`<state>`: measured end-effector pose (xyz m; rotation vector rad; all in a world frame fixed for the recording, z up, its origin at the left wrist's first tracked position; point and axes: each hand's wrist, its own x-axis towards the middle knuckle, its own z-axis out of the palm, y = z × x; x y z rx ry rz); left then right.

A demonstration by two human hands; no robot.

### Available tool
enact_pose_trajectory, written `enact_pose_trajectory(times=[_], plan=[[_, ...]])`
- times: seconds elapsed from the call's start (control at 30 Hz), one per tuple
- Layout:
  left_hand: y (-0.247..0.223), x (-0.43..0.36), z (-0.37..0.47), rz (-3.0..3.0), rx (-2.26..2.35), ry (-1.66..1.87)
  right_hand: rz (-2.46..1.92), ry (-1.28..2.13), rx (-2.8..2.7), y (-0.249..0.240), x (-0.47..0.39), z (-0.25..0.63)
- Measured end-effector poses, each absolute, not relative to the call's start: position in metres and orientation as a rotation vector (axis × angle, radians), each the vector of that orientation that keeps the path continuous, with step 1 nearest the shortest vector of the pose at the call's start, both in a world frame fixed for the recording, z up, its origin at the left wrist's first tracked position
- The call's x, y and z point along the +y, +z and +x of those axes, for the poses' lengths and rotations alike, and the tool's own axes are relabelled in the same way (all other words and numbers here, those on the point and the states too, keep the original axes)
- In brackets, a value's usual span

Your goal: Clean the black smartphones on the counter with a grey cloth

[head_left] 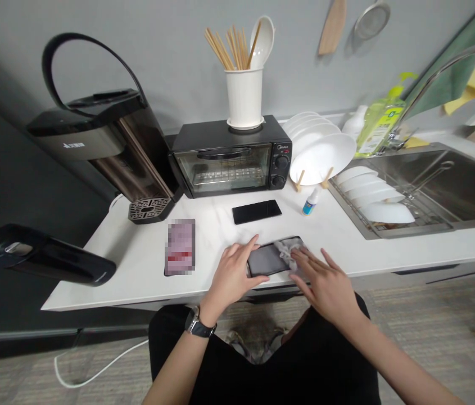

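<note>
A dark phone or tablet-like device with a grey face lies on the white counter near its front edge. My left hand grips the left end of this device between thumb and fingers. On its right end rests a crumpled grey cloth. My right hand presses the cloth against the surface with its fingertips, the fingers stretched forward. Behind the device lies a black phone, and to the left a pixelated pinkish phone. A small white and blue bottle stands at the back right.
Along the back of the counter stand a water dispenser, a toaster oven bearing a white utensil cup, and racked plates. A dark flask leans in at left. The sink is at right.
</note>
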<state>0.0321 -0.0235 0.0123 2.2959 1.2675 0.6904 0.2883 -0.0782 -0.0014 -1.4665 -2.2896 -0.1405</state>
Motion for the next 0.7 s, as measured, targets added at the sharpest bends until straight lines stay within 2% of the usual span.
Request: enact_pose_trajectory(times=[0.17,0.37,0.5,0.7], plan=[[0.011,-0.023,0.033,2.300,1.258,0.693,-1.533,-0.257,-2.192,-0.012,-0.059,0.263],[0.007,-0.021,0.028,2.326,1.277,0.660,-1.309,-0.032,-2.295,-0.008,-0.073,0.198],[0.008,-0.023,0.028,2.294,1.289,0.678,-1.268,0.006,-2.344,-0.004,-0.085,0.233],[0.012,-0.023,0.032,2.280,1.269,0.700,-1.470,-0.274,-2.271,-0.009,-0.074,0.295]])
